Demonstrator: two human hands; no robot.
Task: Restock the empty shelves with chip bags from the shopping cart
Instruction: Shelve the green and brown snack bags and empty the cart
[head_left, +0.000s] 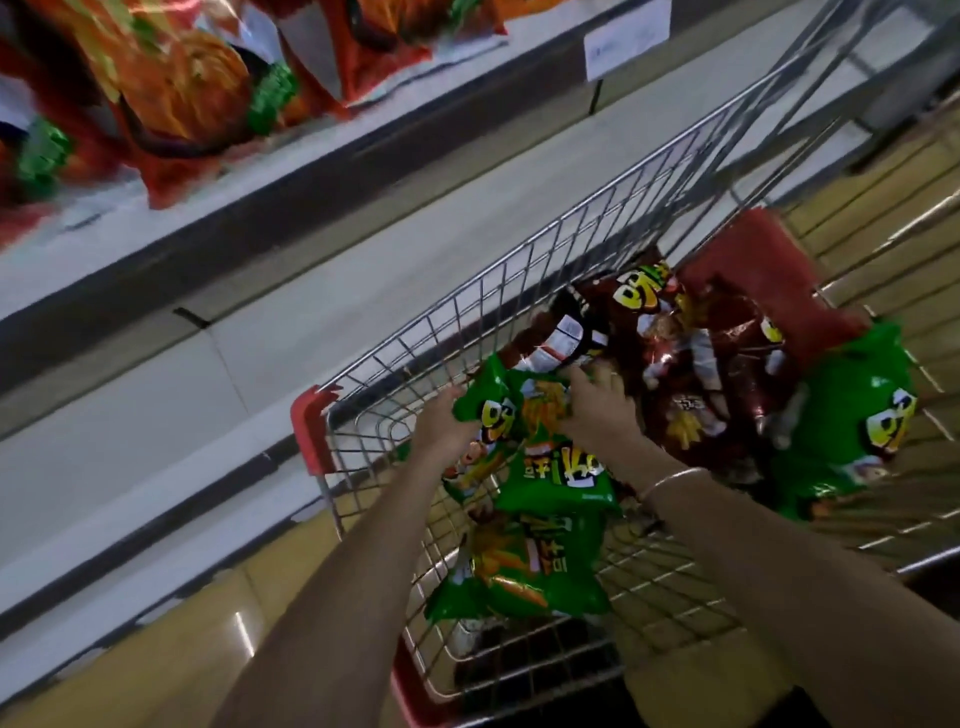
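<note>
Both my hands reach into the wire shopping cart (519, 270). My left hand (441, 423) grips the left edge of a green chip bag (511, 410) near the cart's left wall. My right hand (597, 402) is closed on the same bag's right side. More green bags lie below it, one (556, 478) just under my wrists and another (519, 566) nearer me. Dark red-brown chip bags (675, 364) are piled at the cart's far end, with one more green bag (852, 415) at the right.
White shelves (311, 291) run along the left, the lower ones bare. The top shelf holds orange-red snack bags (176, 98). A price label (626, 39) hangs on a shelf edge. Yellowish floor tiles (156, 649) show beneath the cart. Red corner guards (309, 426) cap the cart rim.
</note>
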